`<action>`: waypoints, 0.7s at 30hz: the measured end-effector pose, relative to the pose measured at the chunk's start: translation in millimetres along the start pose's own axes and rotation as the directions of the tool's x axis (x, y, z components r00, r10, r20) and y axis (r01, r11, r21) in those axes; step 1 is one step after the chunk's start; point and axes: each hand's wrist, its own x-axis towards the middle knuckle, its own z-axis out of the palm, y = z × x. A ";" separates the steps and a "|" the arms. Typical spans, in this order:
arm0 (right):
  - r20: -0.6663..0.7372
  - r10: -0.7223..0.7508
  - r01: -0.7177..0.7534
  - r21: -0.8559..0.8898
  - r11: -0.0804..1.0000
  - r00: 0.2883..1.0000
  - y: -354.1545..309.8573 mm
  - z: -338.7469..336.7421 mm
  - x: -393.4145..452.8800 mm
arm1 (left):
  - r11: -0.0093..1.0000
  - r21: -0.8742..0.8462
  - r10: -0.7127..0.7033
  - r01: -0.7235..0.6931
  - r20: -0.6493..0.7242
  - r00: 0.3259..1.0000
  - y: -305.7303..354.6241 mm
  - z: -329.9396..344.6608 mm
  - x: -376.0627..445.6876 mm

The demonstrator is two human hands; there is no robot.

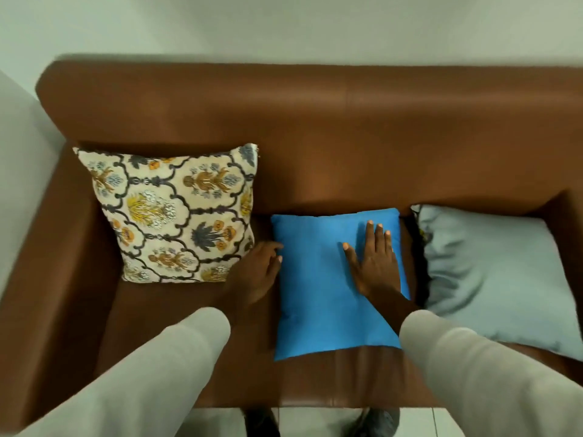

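Right grip [377,263] lies flat on one blue cushion [315,294] of three

Long, plain sleeves of pale grey-beige fabric cover both arms to the wrists, left sleeve [142,373] and right sleeve [479,373] alike. The left hand [257,275] and right hand [375,266] are bare. Below, blurred dark shoes [377,419].
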 end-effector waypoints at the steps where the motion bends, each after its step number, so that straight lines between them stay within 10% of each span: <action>1: -0.013 0.072 -0.071 0.038 0.997 0.997 20.6 -0.1 -6.4 | 0.987 -0.114 -0.107 0.113 0.053 0.993 9.8 17.0 -11.0; 5: 0.215 0.453 -0.502 0.371 0.781 0.865 103.8 6.6 -28.6 | 0.856 -0.415 -0.297 0.307 0.089 0.951 38.8 78.0 -47.9; 12: 0.460 0.288 -0.523 0.549 0.652 0.840 157.7 -7.0 -59.8 | 0.823 -0.418 -0.475 0.384 -0.137 0.869 69.9 109.3 -68.4; 21: 0.442 0.291 -0.517 0.808 0.282 0.849 131.7 -179.0 -12.8 | 0.386 -0.683 -0.543 0.620 0.376 0.751 102.7 -41.0 5.9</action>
